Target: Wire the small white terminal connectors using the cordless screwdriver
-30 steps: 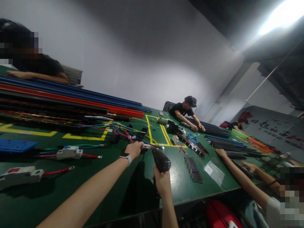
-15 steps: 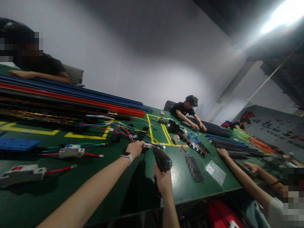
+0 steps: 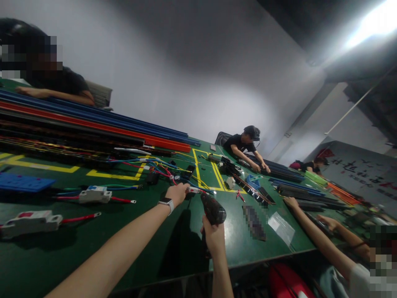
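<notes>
My right hand point(image 3: 213, 236) is wrapped round the grip of a black cordless drill point(image 3: 214, 209), its front end pointing away from me. My left hand point(image 3: 176, 194), with a watch on the wrist, is closed on a small circuit breaker point(image 3: 194, 190); only its pale end with a red lead shows past the fingers. The drill's tip is close to that red lead, but whether they touch I cannot tell. Beyond the left hand lies a bundle of coloured wires point(image 3: 164, 167). To the left sit two more breakers, a nearer one point(image 3: 34, 223) and a farther one point(image 3: 95, 195), with red leads.
Long blue and red rails point(image 3: 149, 140) lie along the table's far left. A blue power strip point(image 3: 26, 182) is at left. On the right are a plastic bag point(image 3: 281, 227) and a co-worker's arms point(image 3: 322, 244). Other people sit across the green table point(image 3: 124, 252).
The view has shifted slightly. Both hands keep their places, the left on the breaker and the right on the drill.
</notes>
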A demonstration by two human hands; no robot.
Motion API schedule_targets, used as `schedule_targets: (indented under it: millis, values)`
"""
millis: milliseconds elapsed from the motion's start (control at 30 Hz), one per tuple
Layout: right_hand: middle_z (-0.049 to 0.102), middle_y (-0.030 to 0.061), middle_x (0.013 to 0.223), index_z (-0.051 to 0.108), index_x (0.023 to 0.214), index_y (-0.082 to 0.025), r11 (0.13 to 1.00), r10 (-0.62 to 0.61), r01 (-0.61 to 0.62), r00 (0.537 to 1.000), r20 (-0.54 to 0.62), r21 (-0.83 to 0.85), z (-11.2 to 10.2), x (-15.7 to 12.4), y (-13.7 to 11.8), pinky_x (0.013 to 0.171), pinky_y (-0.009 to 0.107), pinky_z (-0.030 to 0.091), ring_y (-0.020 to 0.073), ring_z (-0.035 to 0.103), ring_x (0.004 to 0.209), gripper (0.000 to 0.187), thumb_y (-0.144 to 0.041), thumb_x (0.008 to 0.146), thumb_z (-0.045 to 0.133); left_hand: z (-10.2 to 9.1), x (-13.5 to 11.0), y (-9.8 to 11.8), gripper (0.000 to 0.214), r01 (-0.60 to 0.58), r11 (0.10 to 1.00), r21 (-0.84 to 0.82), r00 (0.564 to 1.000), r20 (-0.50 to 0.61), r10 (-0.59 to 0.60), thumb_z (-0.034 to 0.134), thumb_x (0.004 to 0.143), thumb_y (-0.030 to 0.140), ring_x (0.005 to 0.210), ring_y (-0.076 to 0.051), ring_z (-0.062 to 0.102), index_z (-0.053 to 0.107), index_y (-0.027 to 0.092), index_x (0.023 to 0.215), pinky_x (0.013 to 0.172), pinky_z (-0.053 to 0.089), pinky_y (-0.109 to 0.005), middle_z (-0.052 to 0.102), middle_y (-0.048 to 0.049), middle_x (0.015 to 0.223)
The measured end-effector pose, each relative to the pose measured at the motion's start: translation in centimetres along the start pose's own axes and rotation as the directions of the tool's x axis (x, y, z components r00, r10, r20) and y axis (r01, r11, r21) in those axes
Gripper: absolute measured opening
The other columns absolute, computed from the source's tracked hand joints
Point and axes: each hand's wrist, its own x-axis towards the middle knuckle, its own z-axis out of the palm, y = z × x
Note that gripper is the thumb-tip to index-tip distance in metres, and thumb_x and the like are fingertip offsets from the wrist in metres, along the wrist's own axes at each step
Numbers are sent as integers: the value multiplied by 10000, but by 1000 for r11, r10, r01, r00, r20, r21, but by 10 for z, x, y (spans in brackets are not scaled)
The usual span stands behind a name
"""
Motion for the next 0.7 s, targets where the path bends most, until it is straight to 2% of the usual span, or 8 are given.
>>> schedule_targets:
  millis: [100, 300, 600, 700]
  values:
    - [611, 0, 523, 653, 864, -145, 999, 29, -31, 998, 54, 25, -1, 1, 0, 514, 265, 439, 175, 585, 506, 319, -441, 751, 679, -1, -1, 1, 368, 1, 1000, -6, 1000, 0, -1, 380, 973, 412, 916, -253, 677, 580, 363, 1278, 790, 471, -355, 665, -102, 1123]
    - [618, 9, 529, 648, 899, -133, 997, 75, -77, 994, 76, 19, -1, 3, 3, 467, 262, 429, 170, 563, 463, 380, -476, 737, 680, -3, -2, 1, 348, 3, 1000, -20, 1000, 15, -2, 387, 972, 400, 929, -255, 672, 601, 342, 1240, 809, 467, -361, 660, -104, 1125]
    - [614, -9, 532, 647, 985, -130, 996, 83, -83, 995, 64, 11, 1, 4, 6, 478, 258, 438, 172, 578, 479, 464, -507, 719, 689, -6, -4, 1, 353, 4, 999, -53, 1000, 20, -3, 381, 971, 413, 941, -270, 668, 615, 325, 1220, 815, 466, -385, 656, -115, 1125]
    - [608, -7, 515, 652, 910, -139, 996, 87, -87, 993, 75, 6, 0, 4, 6, 473, 262, 432, 169, 569, 465, 430, -522, 720, 688, -5, -4, 0, 348, 5, 999, -48, 1000, 16, -4, 394, 969, 396, 950, -262, 666, 605, 329, 1238, 822, 466, -374, 658, -111, 1120]
